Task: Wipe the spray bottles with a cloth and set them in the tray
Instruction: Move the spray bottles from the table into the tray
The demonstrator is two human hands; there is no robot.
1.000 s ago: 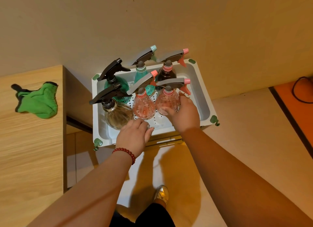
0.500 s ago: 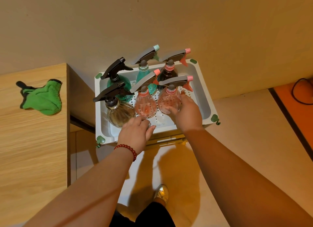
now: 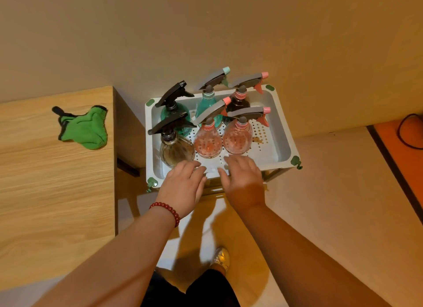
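Several spray bottles stand upright in the white perforated tray (image 3: 278, 132). The front row holds a clear bottle with a black trigger (image 3: 175, 146) and two pink bottles (image 3: 207, 141) (image 3: 238, 138). Behind them are a green bottle with a black trigger (image 3: 175, 113), a teal bottle (image 3: 207, 105) and a dark bottle (image 3: 240, 101). My left hand (image 3: 183, 187) and my right hand (image 3: 242, 179) hover over the tray's near rim with fingers spread, holding nothing. The green cloth (image 3: 85, 129) lies crumpled on the wooden counter (image 3: 45, 192) at the left.
The tray sits on a cart against a beige wall. The counter's edge stands close to the tray's left side. An orange surface with a dark cord (image 3: 409, 132) lies at the far right. My shoe (image 3: 222, 257) shows on the pale floor below.
My right hand has let go of the right pink bottle and drawn back to the tray's near rim. My left hand has opened its fingers beside it.
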